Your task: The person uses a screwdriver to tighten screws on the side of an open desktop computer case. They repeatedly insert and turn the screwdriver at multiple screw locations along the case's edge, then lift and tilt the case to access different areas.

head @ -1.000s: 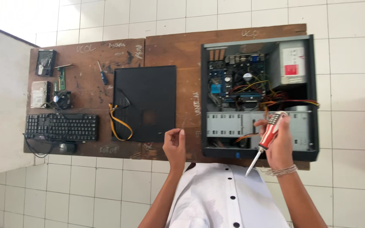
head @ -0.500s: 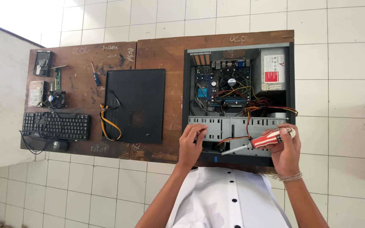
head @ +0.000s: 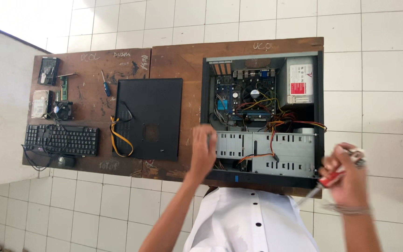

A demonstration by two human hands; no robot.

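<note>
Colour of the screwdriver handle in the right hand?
Red and white screwdriver handle, blurred; head view.

We see the open black metal computer case [head: 320, 112] lying on the brown wooden table [head: 178, 70], right of the flat black side panel [head: 149, 119]. Farther left lies the black keyboard [head: 62, 140], with what seems a small cooling fan [head: 63, 110] behind it.

A black keyboard [head: 61, 140], a small fan [head: 63, 110] and a black side panel [head: 150, 119] lie on wooden tables [head: 178, 60].
</note>
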